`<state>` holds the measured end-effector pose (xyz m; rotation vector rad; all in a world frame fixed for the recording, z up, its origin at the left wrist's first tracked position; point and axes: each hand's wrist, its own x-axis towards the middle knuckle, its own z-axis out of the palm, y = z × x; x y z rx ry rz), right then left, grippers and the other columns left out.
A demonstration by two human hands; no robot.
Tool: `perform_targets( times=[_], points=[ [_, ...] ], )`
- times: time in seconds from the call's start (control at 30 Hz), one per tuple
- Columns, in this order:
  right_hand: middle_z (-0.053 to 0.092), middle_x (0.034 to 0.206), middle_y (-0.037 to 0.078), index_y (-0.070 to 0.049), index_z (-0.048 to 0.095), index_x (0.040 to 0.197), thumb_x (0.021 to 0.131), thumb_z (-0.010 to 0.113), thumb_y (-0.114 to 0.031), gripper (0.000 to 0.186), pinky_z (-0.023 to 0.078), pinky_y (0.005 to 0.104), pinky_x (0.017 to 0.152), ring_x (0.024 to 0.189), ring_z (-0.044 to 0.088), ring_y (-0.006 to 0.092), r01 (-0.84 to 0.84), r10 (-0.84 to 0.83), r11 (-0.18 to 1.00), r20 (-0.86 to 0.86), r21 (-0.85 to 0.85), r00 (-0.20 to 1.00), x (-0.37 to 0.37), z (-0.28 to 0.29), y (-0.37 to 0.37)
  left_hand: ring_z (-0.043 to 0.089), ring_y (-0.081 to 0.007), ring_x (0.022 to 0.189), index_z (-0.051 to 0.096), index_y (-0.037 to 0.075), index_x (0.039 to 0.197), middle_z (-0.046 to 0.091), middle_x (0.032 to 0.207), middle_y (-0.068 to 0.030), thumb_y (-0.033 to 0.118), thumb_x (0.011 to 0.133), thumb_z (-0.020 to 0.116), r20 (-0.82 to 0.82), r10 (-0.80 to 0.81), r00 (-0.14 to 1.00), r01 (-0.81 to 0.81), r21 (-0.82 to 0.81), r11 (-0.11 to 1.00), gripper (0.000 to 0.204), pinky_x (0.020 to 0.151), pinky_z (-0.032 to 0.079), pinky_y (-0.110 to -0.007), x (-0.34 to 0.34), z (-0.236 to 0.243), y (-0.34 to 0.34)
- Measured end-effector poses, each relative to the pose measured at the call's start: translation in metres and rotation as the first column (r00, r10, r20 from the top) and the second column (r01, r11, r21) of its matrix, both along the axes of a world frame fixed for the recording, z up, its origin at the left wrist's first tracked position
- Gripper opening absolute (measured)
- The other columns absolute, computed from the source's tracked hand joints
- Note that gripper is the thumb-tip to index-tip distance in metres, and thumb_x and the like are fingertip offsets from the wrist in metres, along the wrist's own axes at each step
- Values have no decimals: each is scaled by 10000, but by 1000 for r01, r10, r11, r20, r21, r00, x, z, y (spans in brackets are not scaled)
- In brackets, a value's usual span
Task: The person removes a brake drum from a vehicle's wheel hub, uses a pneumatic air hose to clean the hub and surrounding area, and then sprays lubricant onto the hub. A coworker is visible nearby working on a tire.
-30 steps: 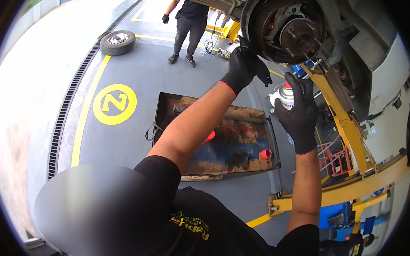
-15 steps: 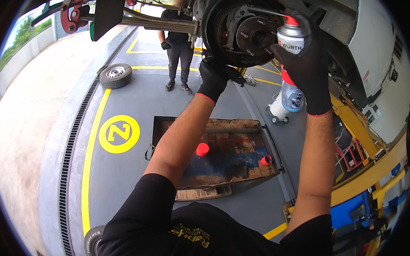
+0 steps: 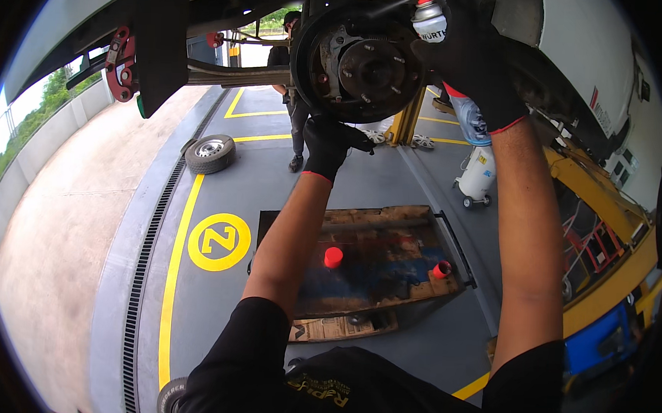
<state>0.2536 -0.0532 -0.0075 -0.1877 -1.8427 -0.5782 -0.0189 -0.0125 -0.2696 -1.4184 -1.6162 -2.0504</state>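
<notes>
My right hand [image 3: 463, 61], in a black glove, grips an aerosol spray can [image 3: 430, 25] with a white body and red top. Its thin nozzle tube points left toward the upper part of a wheel hub [image 3: 374, 70] with several studs. Around the hub sits a dark round brake backing plate [image 3: 307, 72] with brake parts exposed. My left hand [image 3: 332, 144], also black-gloved, is at the lower rim of this plate, with one digit pointing right. Its other fingers are partly hidden, and I cannot tell whether it holds anything.
Below stands a stained work cart [image 3: 376, 282] carrying a red cap [image 3: 333, 257] and a red cup-like piece [image 3: 442, 270]. A removed wheel [image 3: 211, 154] lies at left. Behind the plate stands another person [image 3: 296, 124]. A white wheeled tank [image 3: 476, 174] and yellow lift post [image 3: 404, 127] are at right.
My view has shifted, so the hub and cart sit differently in it. The can has risen toward the upper part of the hub, its nozzle now higher. My left hand remains at the plate's lower rim.
</notes>
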Motion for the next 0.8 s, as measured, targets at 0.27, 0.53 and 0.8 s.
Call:
perform_targets(
  times=[0.27, 0.53, 0.8],
  points=[
    [645, 1358, 244, -54, 569, 1438, 753, 853, -262, 770, 506, 493, 1084, 1278, 623, 403, -203, 200, 977, 47, 71, 979, 12, -3, 26, 766, -296, 850, 807, 111, 1016, 785, 893, -94, 406, 692, 915, -253, 386, 887, -372, 103, 922, 451, 730, 591, -371, -1, 1, 6],
    [677, 1263, 239, -30, 607, 1354, 796, 848, -225, 638, 551, 486, 1009, 1153, 680, 422, -236, 236, 971, -28, 29, 971, 5, -2, 31, 773, -273, 882, 841, 154, 975, 800, 917, -68, 363, 690, 903, -159, 201, 967, -212, -61, 975, 359, 752, 596, -355, 21, 13, -16],
    [699, 1240, 265, -21, 615, 1330, 770, 858, -256, 655, 547, 482, 992, 1183, 675, 423, 37, 5, 957, 144, -289, 990, 7, 23, 44, 770, -264, 754, 803, 58, 828, 785, 791, -107, 199, 726, 877, -369, 369, 853, -327, 172, 929, 189, 668, 590, -349, 2, 7, 2]
  ],
)
